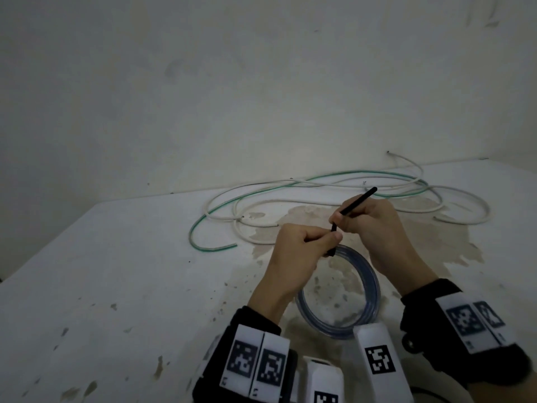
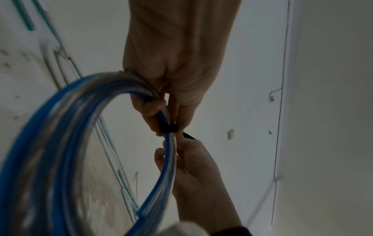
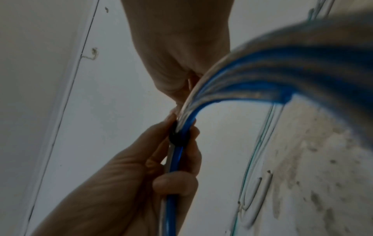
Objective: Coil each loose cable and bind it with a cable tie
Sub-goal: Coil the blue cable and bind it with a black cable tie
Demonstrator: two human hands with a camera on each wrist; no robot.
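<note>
Closest to the head cam are the wrist bands (image 1: 257,365) with their black-and-white tags, and just past them the blue coil (image 1: 369,289), which hangs from both hands above the table (image 1: 122,274). The left hand (image 1: 302,248) is curled tight around the top of the coil, thumb and fingers pinching the strands together right by a black tie (image 1: 358,202) that loops round the bundle. From the left wrist cam you can see the tie's band (image 2: 169,128) sitting snug on the blue strands, with the left fingers (image 2: 150,110) just above it. The right hand (image 1: 370,221) is closed on the tie's free tail, which sticks up and out to the right past the knuckles. Further back on the table, well apart from the coil, the white cables (image 1: 453,203) and a green cable (image 1: 203,225) lie loose and tangled near the wall (image 1: 232,82). The tabletop is stained and spotty under the hands.
</note>
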